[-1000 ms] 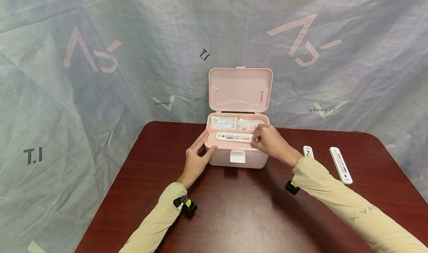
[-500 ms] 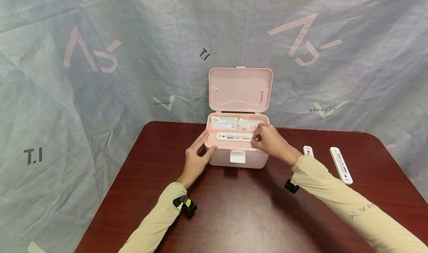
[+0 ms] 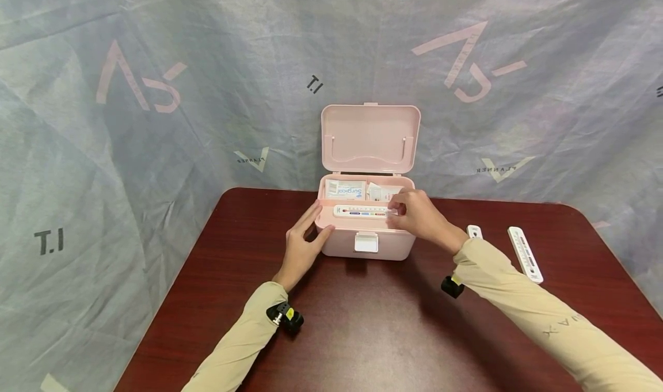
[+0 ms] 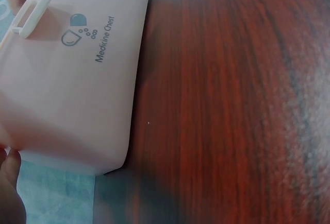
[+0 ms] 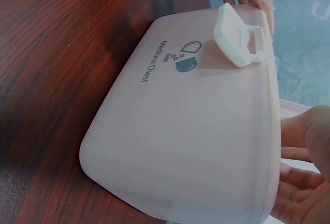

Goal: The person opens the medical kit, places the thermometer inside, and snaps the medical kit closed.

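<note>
A pink medicine chest (image 3: 342,241) stands on the table with its lid (image 3: 370,136) raised. Across its front tray lies a white thermometer (image 3: 357,212) with a printed scale and coloured marks. My right hand (image 3: 418,214) pinches the right end of this thermometer, and its fingertips cover that end. At the chest's left side, my left hand (image 3: 299,248) touches the rim, thumb at the front corner and fingers stretched along the side. In the right wrist view the right hand (image 5: 304,167) is over the chest's rim; the thermometer's end is mostly hidden there.
Behind the thermometer are compartments holding a packet (image 3: 346,190) lettered "Surgical" and other white packets (image 3: 380,193). A white latch (image 3: 366,242) juts from the chest's front. Two more thermometers lie to the right: one (image 3: 525,255) in full view, one (image 3: 474,232) partly behind the right sleeve.
The head view has shifted slightly, so everything sits a little further left in it. Both hands, the thermometer and the chest otherwise stay nearly in place.
</note>
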The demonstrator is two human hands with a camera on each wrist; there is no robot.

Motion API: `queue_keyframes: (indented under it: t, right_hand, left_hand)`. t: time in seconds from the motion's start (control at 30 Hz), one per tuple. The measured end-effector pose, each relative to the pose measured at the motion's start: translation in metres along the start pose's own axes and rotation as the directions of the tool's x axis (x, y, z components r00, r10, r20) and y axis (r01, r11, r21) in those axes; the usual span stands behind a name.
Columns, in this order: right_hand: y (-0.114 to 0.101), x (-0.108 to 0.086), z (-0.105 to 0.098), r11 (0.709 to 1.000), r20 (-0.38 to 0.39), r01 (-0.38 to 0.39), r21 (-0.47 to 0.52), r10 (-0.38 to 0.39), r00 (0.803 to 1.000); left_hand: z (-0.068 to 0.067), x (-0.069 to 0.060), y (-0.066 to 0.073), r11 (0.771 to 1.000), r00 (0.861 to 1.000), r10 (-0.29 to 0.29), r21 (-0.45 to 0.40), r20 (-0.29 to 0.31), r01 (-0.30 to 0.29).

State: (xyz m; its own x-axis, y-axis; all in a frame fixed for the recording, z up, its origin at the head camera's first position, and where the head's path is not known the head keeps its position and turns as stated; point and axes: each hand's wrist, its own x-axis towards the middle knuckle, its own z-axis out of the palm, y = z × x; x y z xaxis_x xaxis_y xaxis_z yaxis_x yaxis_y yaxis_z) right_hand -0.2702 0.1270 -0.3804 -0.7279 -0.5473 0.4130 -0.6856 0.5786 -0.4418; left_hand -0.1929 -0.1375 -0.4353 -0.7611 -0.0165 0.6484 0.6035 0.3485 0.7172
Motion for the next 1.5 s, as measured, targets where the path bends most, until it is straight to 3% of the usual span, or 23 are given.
queue_keyframes:
  t: [0.63,1.1,1.5]
  right_hand:
    - [-0.004,-0.001,-0.011,0.999,-0.052,-0.031,0.044,0.033,0.998]
    - [-0.004,-0.009,-0.024,0.999,-0.132,-0.025,0.047,0.031,0.991]
    - [-0.003,-0.019,-0.034,0.995,-0.152,-0.052,0.083,0.065,0.986]
  left_hand:
    - [0.0,-0.002,-0.001,1.0,1.0,-0.012,-0.008,-0.001,0.012]
    - [0.0,-0.001,0.003,1.0,1.0,-0.008,-0.012,-0.008,0.008]
    - [0.002,-0.001,0.0,0.999,1.0,-0.008,-0.031,-0.024,0.008]
